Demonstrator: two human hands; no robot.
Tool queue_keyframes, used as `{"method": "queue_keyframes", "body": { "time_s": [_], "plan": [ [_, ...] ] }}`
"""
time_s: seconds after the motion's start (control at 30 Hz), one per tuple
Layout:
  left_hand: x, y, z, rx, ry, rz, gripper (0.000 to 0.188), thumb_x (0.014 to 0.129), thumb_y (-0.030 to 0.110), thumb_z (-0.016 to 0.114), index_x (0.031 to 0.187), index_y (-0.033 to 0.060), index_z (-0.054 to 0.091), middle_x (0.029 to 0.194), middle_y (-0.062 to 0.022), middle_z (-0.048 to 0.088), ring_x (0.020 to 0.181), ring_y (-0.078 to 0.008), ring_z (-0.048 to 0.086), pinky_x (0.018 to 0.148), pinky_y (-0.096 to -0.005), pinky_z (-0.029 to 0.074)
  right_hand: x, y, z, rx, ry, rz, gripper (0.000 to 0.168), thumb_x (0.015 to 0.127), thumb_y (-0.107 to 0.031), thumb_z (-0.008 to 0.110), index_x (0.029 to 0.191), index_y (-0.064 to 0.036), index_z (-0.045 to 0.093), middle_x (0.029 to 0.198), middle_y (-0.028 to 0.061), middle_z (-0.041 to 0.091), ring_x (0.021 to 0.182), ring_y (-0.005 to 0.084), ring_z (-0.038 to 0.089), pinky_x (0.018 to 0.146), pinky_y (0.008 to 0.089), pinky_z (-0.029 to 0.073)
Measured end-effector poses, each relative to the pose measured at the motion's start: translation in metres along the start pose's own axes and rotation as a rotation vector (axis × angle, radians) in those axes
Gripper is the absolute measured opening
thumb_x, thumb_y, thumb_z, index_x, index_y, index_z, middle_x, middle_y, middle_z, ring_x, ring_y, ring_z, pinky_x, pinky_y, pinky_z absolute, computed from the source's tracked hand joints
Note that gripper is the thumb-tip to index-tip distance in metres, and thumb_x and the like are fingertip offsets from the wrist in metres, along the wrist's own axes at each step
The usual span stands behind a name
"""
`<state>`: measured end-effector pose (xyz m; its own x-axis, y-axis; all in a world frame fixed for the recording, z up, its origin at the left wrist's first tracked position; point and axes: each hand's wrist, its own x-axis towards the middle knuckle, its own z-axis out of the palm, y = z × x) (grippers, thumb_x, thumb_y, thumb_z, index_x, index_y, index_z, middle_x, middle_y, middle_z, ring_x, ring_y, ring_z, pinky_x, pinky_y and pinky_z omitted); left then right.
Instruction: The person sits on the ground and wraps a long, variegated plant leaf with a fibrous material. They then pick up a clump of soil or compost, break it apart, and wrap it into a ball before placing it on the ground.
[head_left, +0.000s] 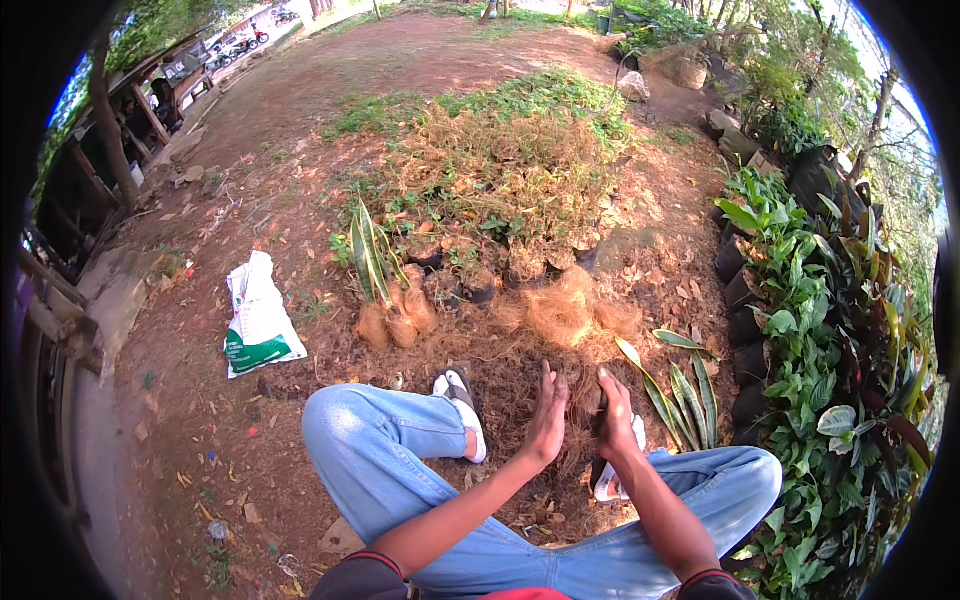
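Low over the ground between my feet, my left hand (551, 420) and my right hand (616, 416) face each other, palms inward. Brown fibre strands (582, 397) and dark soil show in the gap; whether either hand grips them cannot be made out. Just beyond my fingertips lies a loose heap of orange-brown coir-like fibre (559, 311). Several cut snake plant leaves (686, 397) rest on the soil to the right of my right hand. Further left, variegated snake plants (369, 255) stand upright, their bases wrapped in fibre balls (397, 319).
A white and green sack (259, 319) lies on the left. Behind the fibre are potted plants, many with dry foliage (510, 157). Leafy plants in black bags (795, 337) line the right side. A wooden structure (112, 142) stands at far left, with motorcycles (240, 46) beyond.
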<state>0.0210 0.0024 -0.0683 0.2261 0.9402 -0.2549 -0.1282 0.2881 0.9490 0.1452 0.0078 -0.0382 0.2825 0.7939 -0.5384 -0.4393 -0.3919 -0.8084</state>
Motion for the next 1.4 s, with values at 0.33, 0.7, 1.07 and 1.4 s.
{"method": "queue_keyframes", "body": {
  "time_s": [0.33, 0.7, 1.07, 1.4],
  "plan": [
    [0.011, 0.007, -0.010, -0.205, 0.174, -0.072, 0.075, 0.099, 0.064, 0.031, 0.156, 0.0178, 0.018, 0.147, -0.0154, 0.043, 0.139, -0.0286, 0.034, 0.114, -0.0531, 0.024, 0.001, -0.032, -0.016, 0.215, -0.614, 0.288, 0.054, 0.088, -0.035, 0.067, 0.130, -0.005, 0.050, 0.108, 0.0176, 0.067, 0.089, 0.0286, 0.067, 0.071, 0.0445, 0.059],
    [0.000, 0.004, 0.001, 0.108, -0.001, 0.209, 0.067, 0.105, 0.052, 0.022, 0.155, 0.0072, 0.016, 0.156, -0.0181, 0.028, 0.143, -0.0315, 0.029, 0.116, -0.0418, 0.025, 0.009, -0.010, -0.020, -0.037, -0.469, 0.087, 0.039, 0.096, -0.038, 0.061, 0.119, -0.007, 0.055, 0.088, 0.0064, 0.065, 0.071, 0.0177, 0.062, 0.061, 0.0311, 0.052],
    [-0.011, -0.014, 0.007, 0.402, 0.062, 0.350, 0.063, 0.107, 0.044, 0.017, 0.154, 0.0030, 0.015, 0.156, -0.0249, 0.026, 0.142, -0.0370, 0.033, 0.116, -0.0457, 0.023, 0.003, 0.021, -0.013, -0.281, -0.407, -0.265, 0.028, 0.098, -0.030, 0.057, 0.094, -0.003, 0.064, 0.077, -0.0026, 0.059, 0.069, 0.0055, 0.047, 0.059, 0.0247, 0.038],
    [0.003, -0.012, -0.004, 0.057, 0.094, 0.081, 0.067, 0.105, 0.052, 0.030, 0.148, 0.0003, 0.032, 0.145, -0.0213, 0.043, 0.130, -0.0323, 0.048, 0.110, -0.0412, 0.036, -0.029, -0.026, 0.012, -0.824, -0.231, -0.309, 0.069, 0.101, -0.043, 0.047, 0.141, 0.013, 0.035, 0.133, 0.0337, 0.048, 0.125, 0.0395, 0.049, 0.105, 0.0397, 0.038]
  ]
}}
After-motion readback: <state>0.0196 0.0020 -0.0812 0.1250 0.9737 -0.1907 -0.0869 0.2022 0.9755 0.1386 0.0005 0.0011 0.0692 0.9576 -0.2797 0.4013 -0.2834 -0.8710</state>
